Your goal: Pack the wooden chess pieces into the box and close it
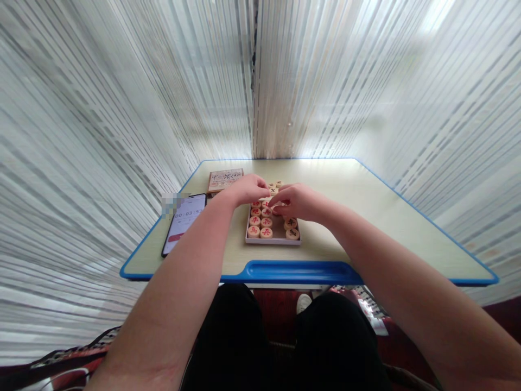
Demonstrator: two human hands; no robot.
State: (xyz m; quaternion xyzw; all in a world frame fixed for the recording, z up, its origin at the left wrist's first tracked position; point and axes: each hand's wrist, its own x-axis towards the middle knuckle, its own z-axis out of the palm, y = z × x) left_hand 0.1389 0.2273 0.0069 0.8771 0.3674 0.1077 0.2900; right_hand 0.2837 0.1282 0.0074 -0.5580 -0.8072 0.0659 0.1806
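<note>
A shallow open box [273, 241] holds round wooden xiangqi pieces. On its left side, two columns of red-marked pieces [266, 233] lie face up. Black-marked pieces [292, 234] line the right side, with bare box floor between. My right hand [293, 201] is over the box, its thumb and fingertips pinched on a xiangqi piece that is mostly hidden. Just left of it, my left hand [254, 188] hovers at the box's far end, fingers closed together; what they hold, if anything, is hidden. Beyond both hands, several loose pieces [273, 191] lie on the table.
A phone [185, 220] with a running timer lies at the table's left. Behind it is a printed box lid [225, 179]. The pale table [366, 217] has a blue rim and a blue front groove [301, 270]. Striped curtains [163, 81] hang around it.
</note>
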